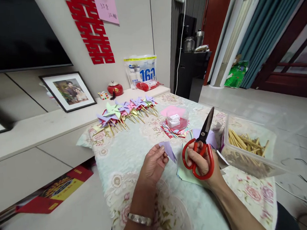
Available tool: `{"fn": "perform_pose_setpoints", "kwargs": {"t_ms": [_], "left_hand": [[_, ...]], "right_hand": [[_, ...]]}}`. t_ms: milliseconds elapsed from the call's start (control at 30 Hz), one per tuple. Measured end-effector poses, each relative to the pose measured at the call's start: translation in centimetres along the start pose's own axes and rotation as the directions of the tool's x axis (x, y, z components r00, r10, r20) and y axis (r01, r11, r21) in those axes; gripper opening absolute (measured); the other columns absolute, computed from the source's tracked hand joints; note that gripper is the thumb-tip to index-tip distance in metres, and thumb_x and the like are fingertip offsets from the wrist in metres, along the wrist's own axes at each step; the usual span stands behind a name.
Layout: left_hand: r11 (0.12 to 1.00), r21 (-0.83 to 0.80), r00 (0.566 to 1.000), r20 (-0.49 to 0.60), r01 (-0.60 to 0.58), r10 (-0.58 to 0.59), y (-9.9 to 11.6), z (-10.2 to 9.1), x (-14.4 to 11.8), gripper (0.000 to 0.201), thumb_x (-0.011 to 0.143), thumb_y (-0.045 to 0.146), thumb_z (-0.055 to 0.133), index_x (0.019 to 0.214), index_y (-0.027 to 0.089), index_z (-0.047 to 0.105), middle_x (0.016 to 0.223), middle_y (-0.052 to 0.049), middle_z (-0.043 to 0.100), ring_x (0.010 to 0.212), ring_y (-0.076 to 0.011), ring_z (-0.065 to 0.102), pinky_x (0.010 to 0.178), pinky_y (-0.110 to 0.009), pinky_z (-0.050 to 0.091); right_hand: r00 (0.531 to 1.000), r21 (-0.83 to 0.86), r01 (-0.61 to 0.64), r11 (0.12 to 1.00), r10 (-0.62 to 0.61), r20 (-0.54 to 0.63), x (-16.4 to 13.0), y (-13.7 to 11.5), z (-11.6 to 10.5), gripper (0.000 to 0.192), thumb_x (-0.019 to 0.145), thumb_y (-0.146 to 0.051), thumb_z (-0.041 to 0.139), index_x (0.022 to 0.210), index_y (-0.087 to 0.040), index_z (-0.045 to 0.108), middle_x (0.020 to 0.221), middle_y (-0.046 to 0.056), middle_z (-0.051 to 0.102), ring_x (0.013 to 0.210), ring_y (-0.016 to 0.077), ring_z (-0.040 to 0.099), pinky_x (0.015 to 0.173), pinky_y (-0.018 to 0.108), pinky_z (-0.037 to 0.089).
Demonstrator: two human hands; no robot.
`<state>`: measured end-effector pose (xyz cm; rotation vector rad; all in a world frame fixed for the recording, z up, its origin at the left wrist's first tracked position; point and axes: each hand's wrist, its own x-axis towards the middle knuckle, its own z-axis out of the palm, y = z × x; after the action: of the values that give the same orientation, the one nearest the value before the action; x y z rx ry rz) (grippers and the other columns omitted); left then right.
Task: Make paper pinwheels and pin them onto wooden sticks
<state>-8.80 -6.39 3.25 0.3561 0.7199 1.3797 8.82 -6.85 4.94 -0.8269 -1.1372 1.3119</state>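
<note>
Our left hand (153,163) pinched a purple paper piece (168,150) between closed fingertips, while our right hand (202,162) gripped red scissors (201,148), blades shut and pointing up. Beyond both hands lay a row of pinwheels (126,113); right of the scissors sat a box of sticks (246,145).

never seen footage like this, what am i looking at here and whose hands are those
This is one picture from a camera worn on a person's head, looking forward and down, so both hands are that person's own. The left hand pinches a piece of purple paper. The right hand holds red-handled scissors, blades shut and pointing up. They work over a table with a floral cloth. On it lie a row of paper pinwheels, a clear box of wooden sticks and a small clear tub on a stack of coloured paper.
</note>
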Motion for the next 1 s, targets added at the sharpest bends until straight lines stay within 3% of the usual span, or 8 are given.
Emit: {"fn": "perform_pose_setpoints", "kwargs": {"t_ms": [133, 233, 367, 533, 667, 833, 1000], "left_hand": [[0.981, -0.183, 0.996, -0.072, -0.069, 0.057, 0.5, -0.3, 0.4, 0.021, 0.07, 0.006, 0.081, 0.079, 0.013, 0.064, 0.068, 0.002, 0.06, 0.058, -0.0053, 0.055, 0.051, -0.014, 0.041], [0.954, -0.284, 0.991, -0.117, -0.098, 0.067, 0.8, -0.1, 0.3, 0.017, 0.075, 0.0, 0.074, 0.081, 0.012, 0.064, 0.071, 0.001, 0.061, 0.057, -0.005, 0.056, 0.05, -0.014, 0.042], [0.935, -0.346, 0.99, -0.135, -0.084, 0.039, 1.4, 0.4, -0.1, 0.011, 0.081, 0.001, 0.067, 0.085, 0.011, 0.065, 0.069, 0.0, 0.061, 0.054, -0.0064, 0.055, 0.047, -0.015, 0.041], [0.913, -0.393, 0.983, -0.176, -0.109, 0.042, 1.8, 0.8, -0.3, 0.01, 0.087, 0.003, 0.06, 0.087, 0.012, 0.065, 0.072, -0.001, 0.064, 0.056, -0.0076, 0.057, 0.047, -0.017, 0.042], [0.913, -0.386, 0.978, -0.202, -0.129, 0.053, 1.9, 0.8, -0.3, 0.011, 0.088, 0.002, 0.058, 0.086, 0.011, 0.064, 0.072, -0.002, 0.065, 0.056, -0.0074, 0.057, 0.048, -0.018, 0.044], [0.917, -0.377, 0.981, -0.183, -0.133, 0.067, 1.9, 0.8, -0.3, 0.011, 0.084, 0.001, 0.062, 0.085, 0.012, 0.064, 0.071, -0.001, 0.063, 0.055, -0.006, 0.055, 0.048, -0.016, 0.043], [0.925, -0.352, 0.982, -0.17, -0.142, 0.086, 1.9, 0.8, -0.4, 0.01, 0.085, 0.003, 0.061, 0.084, 0.012, 0.064, 0.069, 0.0, 0.06, 0.054, -0.0063, 0.053, 0.048, -0.015, 0.043]], "right_hand": [[0.985, 0.003, -0.123, 0.992, 0.122, 0.125, -1.6, 0.5, -0.5, 0.043, 0.08, -0.059, 0.071, 0.092, -0.018, 0.059, 0.047, -0.006, 0.05, 0.037, 0.009, 0.04, 0.038, 0.021, 0.029], [0.938, 0.002, -0.18, 0.984, 0.171, 0.301, -3.3, 0.0, -0.7, 0.061, 0.077, -0.077, 0.061, 0.091, -0.018, 0.06, 0.053, -0.002, 0.055, 0.041, 0.0107, 0.043, 0.041, 0.023, 0.031], [0.853, -0.159, -0.333, 0.929, 0.369, 0.37, -5.1, -1.2, -1.2, 0.073, 0.069, -0.089, 0.055, 0.085, -0.018, 0.06, 0.047, -0.004, 0.045, 0.041, 0.0102, 0.037, 0.044, 0.024, 0.028], [0.736, -0.344, -0.387, 0.856, 0.511, 0.445, -6.3, -0.9, -3.4, 0.072, 0.073, -0.086, 0.054, 0.086, -0.016, 0.066, 0.054, -0.002, 0.049, 0.043, 0.0097, 0.038, 0.044, 0.024, 0.03], [0.775, -0.456, -0.344, 0.821, 0.523, 0.355, -7.4, -1.2, -5.0, 0.052, 0.089, -0.066, 0.053, 0.108, -0.019, 0.068, 0.089, 0.007, 0.062, 0.068, 0.0166, 0.053, 0.06, 0.029, 0.045], [0.749, -0.586, -0.342, 0.735, 0.589, 0.303, -7.6, -2.5, -4.7, 0.045, 0.09, -0.061, 0.057, 0.108, -0.021, 0.068, 0.084, 0.004, 0.058, 0.071, 0.0174, 0.048, 0.066, 0.029, 0.043], [0.751, -0.5, -0.381, 0.778, 0.576, 0.323, -7.2, -2.3, -4.0, 0.046, 0.088, -0.062, 0.058, 0.104, -0.019, 0.068, 0.075, 0.002, 0.054, 0.065, 0.0153, 0.044, 0.06, 0.026, 0.04]]}}
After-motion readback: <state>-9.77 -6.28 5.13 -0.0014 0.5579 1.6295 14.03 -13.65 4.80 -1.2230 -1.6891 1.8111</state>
